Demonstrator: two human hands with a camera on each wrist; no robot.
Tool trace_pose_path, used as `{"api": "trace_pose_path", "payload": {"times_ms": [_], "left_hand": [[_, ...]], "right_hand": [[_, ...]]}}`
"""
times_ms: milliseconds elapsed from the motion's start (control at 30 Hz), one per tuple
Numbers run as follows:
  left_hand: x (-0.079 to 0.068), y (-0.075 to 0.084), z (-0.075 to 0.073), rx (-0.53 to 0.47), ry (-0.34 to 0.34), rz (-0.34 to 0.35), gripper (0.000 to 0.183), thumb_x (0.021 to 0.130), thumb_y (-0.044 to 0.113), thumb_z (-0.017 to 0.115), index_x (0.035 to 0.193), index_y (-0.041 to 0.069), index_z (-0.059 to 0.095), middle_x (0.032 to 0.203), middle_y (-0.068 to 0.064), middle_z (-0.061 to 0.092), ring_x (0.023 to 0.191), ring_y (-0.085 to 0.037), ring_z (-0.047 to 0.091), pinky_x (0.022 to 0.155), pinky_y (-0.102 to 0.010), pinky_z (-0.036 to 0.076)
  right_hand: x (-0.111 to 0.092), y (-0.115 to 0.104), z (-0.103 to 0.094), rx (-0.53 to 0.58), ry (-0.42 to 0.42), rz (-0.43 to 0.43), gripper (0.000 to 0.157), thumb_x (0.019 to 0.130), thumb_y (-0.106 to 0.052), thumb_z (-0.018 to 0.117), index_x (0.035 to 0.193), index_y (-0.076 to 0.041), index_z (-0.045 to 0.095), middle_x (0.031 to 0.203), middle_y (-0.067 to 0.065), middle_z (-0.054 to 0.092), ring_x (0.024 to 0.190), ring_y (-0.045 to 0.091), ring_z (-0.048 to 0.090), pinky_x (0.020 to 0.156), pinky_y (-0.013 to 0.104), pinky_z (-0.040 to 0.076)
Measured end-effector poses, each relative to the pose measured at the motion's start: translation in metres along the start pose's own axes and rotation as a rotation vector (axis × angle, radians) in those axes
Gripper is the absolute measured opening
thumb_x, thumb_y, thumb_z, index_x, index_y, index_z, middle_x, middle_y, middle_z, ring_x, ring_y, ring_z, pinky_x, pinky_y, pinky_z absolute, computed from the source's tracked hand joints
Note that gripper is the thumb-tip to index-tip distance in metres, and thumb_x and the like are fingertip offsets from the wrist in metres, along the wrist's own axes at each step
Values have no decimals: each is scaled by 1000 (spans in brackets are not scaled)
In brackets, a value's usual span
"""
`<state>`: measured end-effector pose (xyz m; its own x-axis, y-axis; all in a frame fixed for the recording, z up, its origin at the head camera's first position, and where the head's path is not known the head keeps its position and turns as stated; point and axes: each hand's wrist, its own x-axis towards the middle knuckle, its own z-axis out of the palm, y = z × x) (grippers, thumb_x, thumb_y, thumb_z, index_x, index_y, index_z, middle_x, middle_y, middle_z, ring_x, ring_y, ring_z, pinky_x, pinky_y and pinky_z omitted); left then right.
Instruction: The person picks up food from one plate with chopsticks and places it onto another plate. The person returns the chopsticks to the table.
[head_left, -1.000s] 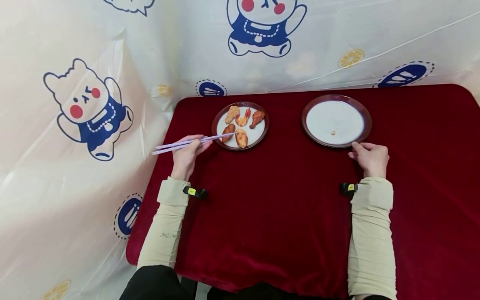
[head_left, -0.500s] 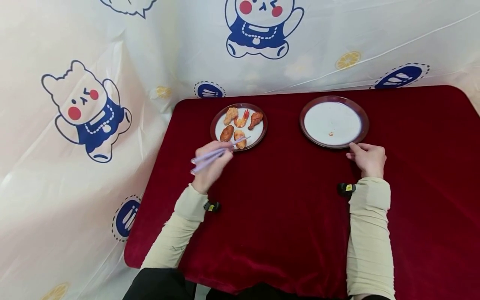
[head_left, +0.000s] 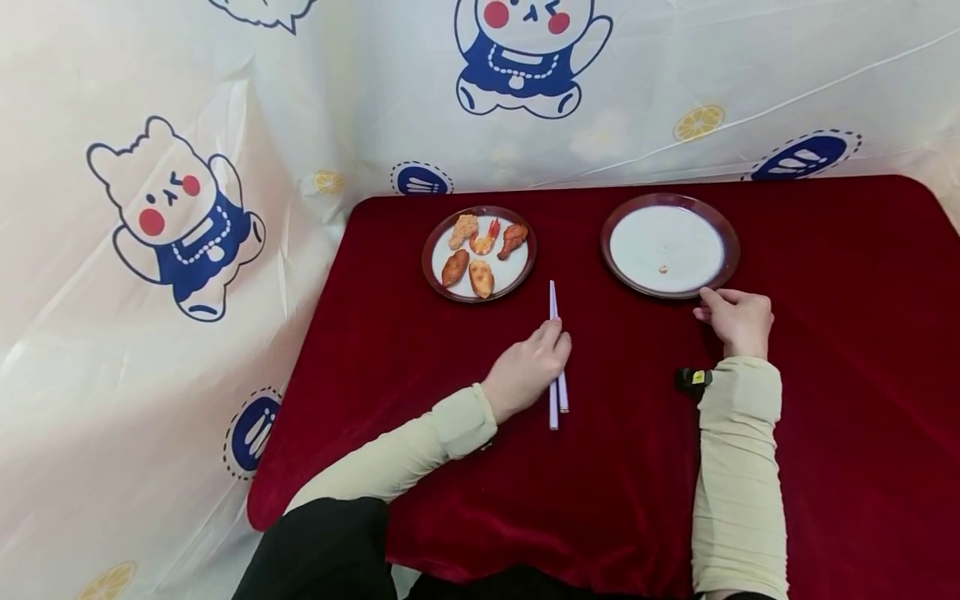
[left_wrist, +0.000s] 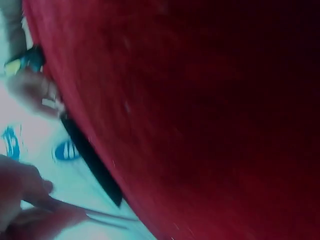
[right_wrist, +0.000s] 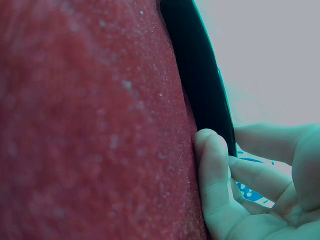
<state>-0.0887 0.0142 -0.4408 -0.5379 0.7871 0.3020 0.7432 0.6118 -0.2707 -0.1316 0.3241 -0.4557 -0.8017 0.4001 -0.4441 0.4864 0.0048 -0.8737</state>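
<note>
In the head view my left hand holds a pair of lilac chopsticks over the middle of the table, tips pointing to the far side. Whether the chopsticks touch the cloth I cannot tell. The left wrist view is blurred, with the chopsticks showing at the bottom. My right hand pinches the near right rim of a white plate with a brown edge; in the right wrist view the thumb lies over the dark rim and curled fingers sit beneath. A small crumb lies on this plate.
Left of it, a smaller brown-rimmed plate bears several pieces of food: a shrimp, a drumstick and other fried pieces. Dark red cloth covers the table. A printed white curtain hangs behind and to the left.
My left hand has moved right and nearer, away from the food plate, and the chopsticks have turned to point away from me. The food pieces and the right hand stay in place.
</note>
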Motion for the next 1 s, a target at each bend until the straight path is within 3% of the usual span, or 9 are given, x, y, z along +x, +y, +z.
{"api": "trace_pose_path", "payload": {"times_ms": [100, 233, 400, 700, 833, 1000], "left_hand": [[9, 10, 5, 127, -51, 26, 24, 95, -2, 49, 111, 0, 67, 115, -19, 64, 107, -26, 67, 84, -23, 57], [16, 18, 8, 256, -137, 110, 28, 96, -1, 46, 115, 2, 68, 114, -17, 66, 110, -26, 64, 95, -27, 54], [17, 21, 10, 260, -245, 194, 27, 96, 2, 51, 112, 8, 71, 114, -15, 68, 112, -24, 64, 97, -28, 53], [19, 14, 7, 22, -400, 188, 23, 93, 4, 59, 111, 9, 72, 116, -14, 65, 122, -26, 59, 101, -25, 48], [20, 5, 7, -177, -446, 140, 21, 93, 3, 58, 107, 10, 72, 115, -12, 63, 121, -24, 59, 96, -22, 51], [20, -7, 9, -488, -441, 44, 19, 92, 4, 55, 99, 8, 73, 123, -14, 60, 103, -17, 67, 79, -17, 56]], "right_hand": [[0, 0, -1, -10, -1, -4, 41, 92, -22, 64, 123, 4, 58, 52, -15, 63, 52, -2, 64, 57, 11, 53], [0, 0, -2, -40, 2, -4, 44, 92, -24, 63, 126, 4, 57, 51, -16, 62, 52, -3, 64, 58, 10, 53], [0, 0, -2, -24, -14, -1, 48, 93, -23, 62, 129, 6, 55, 50, -17, 62, 51, -3, 64, 58, 10, 53], [-2, 1, 0, -77, -6, -5, 45, 93, -27, 62, 126, 3, 58, 51, -17, 62, 54, -5, 64, 60, 7, 51], [-3, 0, 0, -64, -8, 2, 45, 93, -26, 62, 127, 3, 58, 53, -18, 62, 54, -4, 64, 60, 8, 51], [-3, 0, -1, 4, -15, 7, 44, 92, -21, 64, 127, 5, 56, 53, -15, 64, 53, -2, 65, 59, 11, 54]]}}
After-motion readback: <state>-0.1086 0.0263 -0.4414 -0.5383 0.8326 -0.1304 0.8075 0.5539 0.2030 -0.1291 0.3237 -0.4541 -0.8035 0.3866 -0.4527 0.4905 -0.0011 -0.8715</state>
